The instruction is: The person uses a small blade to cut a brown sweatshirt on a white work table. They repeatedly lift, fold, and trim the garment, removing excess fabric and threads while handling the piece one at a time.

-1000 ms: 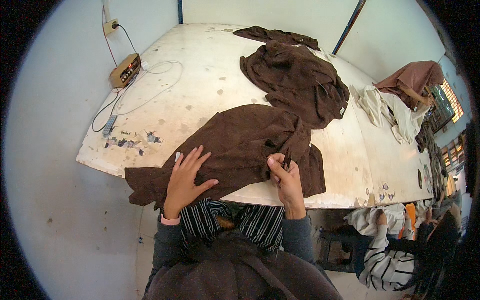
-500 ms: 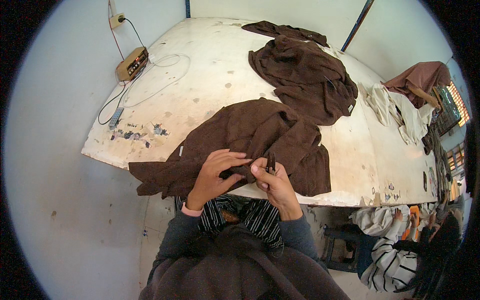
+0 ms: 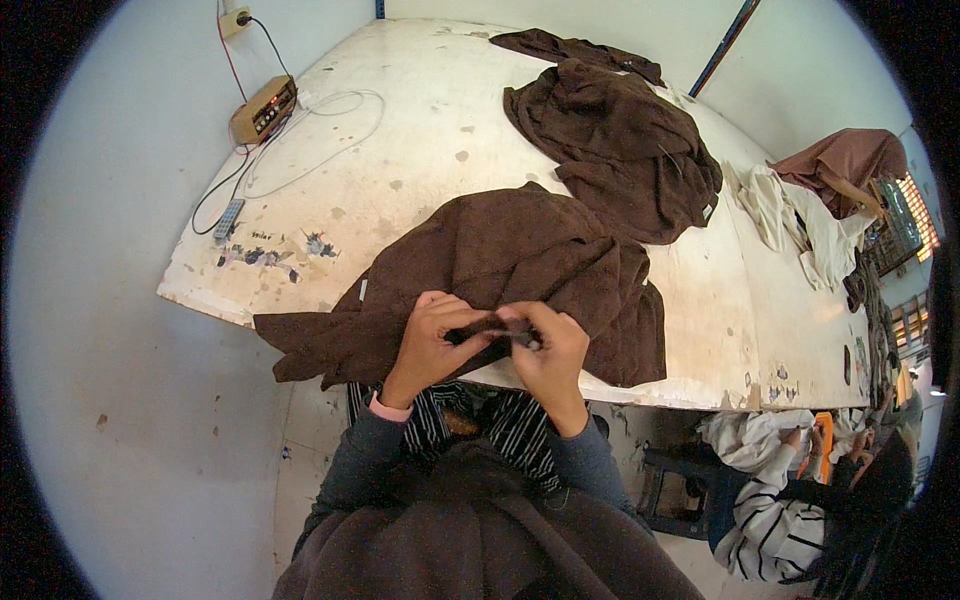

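Observation:
A dark brown cloth garment (image 3: 480, 240) lies bunched at the table's front edge, with a small white label on its left part. My left hand (image 3: 430, 340) pinches a fold of it between thumb and fingers. Close beside it, my right hand (image 3: 550, 350) is closed on the same fold, thumb and forefinger at the cloth. A small dark tool with a greyish end (image 3: 527, 341) sits in the right hand, mostly covered by the fingers and blurred; its kind is unclear.
More brown garments (image 3: 620, 150) lie farther back on the white table (image 3: 420, 120). At the left are a brown box-shaped device (image 3: 264, 110) with cables and a grey remote control (image 3: 229, 218). White cloth (image 3: 800, 220) lies right. A person in a striped top (image 3: 775, 530) sits at lower right.
My right hand has turned inward, and its thumb and forefinger have come to the cloth near my left fingers. The dark tool, which pointed up, now lies lower in the hand.

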Available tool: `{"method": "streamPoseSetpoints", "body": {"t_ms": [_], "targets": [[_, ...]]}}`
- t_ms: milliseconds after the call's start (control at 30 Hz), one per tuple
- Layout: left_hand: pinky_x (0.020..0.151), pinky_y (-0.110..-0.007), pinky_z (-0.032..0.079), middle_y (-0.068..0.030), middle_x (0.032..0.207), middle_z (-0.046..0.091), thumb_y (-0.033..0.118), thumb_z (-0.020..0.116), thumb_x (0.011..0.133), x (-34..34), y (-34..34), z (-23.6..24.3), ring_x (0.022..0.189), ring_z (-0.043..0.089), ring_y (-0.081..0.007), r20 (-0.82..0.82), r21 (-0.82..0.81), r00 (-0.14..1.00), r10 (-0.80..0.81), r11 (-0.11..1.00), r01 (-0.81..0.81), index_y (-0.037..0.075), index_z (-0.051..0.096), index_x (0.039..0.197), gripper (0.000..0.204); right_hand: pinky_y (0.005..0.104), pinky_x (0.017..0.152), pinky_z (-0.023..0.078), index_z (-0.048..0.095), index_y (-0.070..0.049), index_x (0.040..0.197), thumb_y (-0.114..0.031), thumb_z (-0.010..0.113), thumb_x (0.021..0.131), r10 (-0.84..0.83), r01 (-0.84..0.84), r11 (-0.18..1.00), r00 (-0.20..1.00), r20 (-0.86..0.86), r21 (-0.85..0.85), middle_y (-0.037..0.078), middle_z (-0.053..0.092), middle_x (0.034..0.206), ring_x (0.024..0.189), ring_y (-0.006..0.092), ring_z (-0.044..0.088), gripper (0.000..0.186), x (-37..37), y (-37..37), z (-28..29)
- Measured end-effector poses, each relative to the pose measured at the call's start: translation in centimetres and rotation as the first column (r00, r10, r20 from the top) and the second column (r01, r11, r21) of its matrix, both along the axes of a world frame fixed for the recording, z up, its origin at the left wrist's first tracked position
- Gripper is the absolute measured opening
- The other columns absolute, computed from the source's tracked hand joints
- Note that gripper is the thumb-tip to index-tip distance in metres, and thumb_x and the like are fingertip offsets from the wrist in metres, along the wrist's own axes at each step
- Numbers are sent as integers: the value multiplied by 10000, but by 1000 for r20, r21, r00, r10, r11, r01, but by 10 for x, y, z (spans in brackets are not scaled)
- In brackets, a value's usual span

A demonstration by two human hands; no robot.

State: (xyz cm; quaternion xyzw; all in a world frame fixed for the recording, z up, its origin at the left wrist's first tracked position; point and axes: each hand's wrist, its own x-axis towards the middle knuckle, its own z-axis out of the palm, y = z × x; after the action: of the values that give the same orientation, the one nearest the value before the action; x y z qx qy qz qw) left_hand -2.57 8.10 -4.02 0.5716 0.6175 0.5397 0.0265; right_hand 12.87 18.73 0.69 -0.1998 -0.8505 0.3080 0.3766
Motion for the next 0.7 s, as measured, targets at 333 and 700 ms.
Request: {"method": "streamPoseSetpoints", "body": {"t_ms": [333,700], "targets": [[919,-368,417,-78,843,738,207,851,810,1,-4,2,788,655,-195,30,-5,998,62,998,-62,30,788,997,265,280,802,511,641,11,1096,-171,732,940,-62,45,939,997,-41,-341,93,703,903,865,126,644,256,24,0,13],[914,-375,423,-89,872,744,187,850,805,-1,-4,3,810,665,-207,33,6,999,42,999,-42,24,781,1025,283,329,648,539,630,-19,1066,-210,759,919,-129,126,974,992,-4,-189,162,721,837,749,263,735,274,16,-23,-7]]}}
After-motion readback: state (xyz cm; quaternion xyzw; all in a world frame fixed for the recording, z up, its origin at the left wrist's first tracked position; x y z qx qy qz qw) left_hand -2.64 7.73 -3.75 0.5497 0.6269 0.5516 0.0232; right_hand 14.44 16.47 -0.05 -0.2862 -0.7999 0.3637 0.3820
